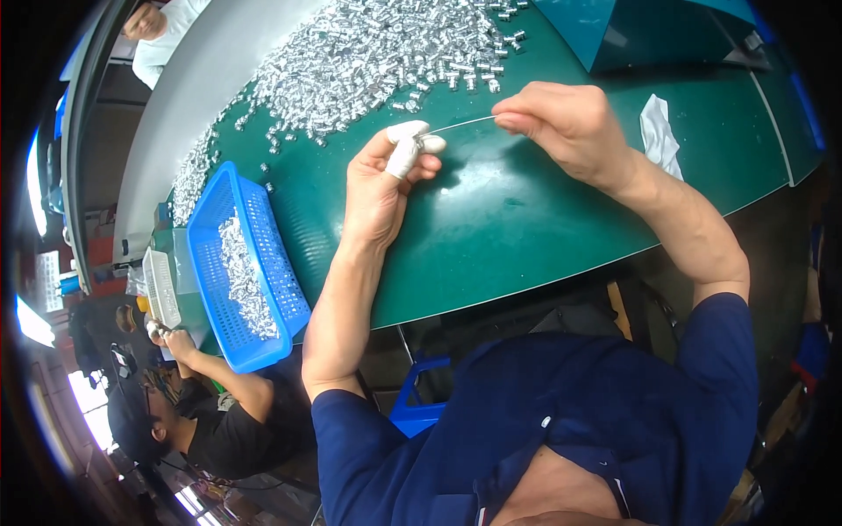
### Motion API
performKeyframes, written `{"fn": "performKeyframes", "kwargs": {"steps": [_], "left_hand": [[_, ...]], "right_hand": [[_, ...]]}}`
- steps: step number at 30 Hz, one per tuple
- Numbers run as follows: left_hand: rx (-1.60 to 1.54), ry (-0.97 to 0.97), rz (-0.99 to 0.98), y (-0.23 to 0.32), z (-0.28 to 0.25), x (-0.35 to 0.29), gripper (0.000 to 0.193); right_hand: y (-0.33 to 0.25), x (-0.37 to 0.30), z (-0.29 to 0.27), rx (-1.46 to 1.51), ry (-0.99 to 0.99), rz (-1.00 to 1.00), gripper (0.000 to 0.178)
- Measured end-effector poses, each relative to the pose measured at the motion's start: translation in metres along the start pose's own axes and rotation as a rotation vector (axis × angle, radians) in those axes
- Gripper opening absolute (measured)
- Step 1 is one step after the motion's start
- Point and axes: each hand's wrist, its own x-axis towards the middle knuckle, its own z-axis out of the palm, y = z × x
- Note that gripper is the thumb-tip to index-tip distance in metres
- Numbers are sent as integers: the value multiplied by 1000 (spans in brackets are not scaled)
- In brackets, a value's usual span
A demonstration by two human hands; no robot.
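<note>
In the head view, the person works over a green counter, both forearms raised above its near edge. The left hand, with white covers on several digits, has its fingertips pressed together around a small silvery part, mostly hidden by them. The right hand pinches the far end of a thin rod between thumb and fingers; the rod slants down to the left fingertips, where its contact with the part is too small to make out.

Beyond the hands, a broad heap of shiny metal pieces spreads over the counter. To the left stands a blue perforated basket with more small pieces inside, and past it a white basket, near a co-worker in black. Another person in white shows at upper left. A white cloth lies beside the right forearm, below a teal container.
</note>
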Motion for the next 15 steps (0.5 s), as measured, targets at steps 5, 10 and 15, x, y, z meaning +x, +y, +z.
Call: {"fn": "performKeyframes", "kwargs": {"steps": [5, 10, 15], "left_hand": [[325, 85, 177, 6, 3, -3, 25], [155, 65, 25, 6, 3, -3, 27], [25, 1, -20, 1, -1, -1, 25]], "right_hand": [[-2, -1, 9, 804, -193, 1037, 25], [-15, 3, 9, 625, -71, 814, 23], [-8, -1, 1, 49, -122, 89, 26]]}}
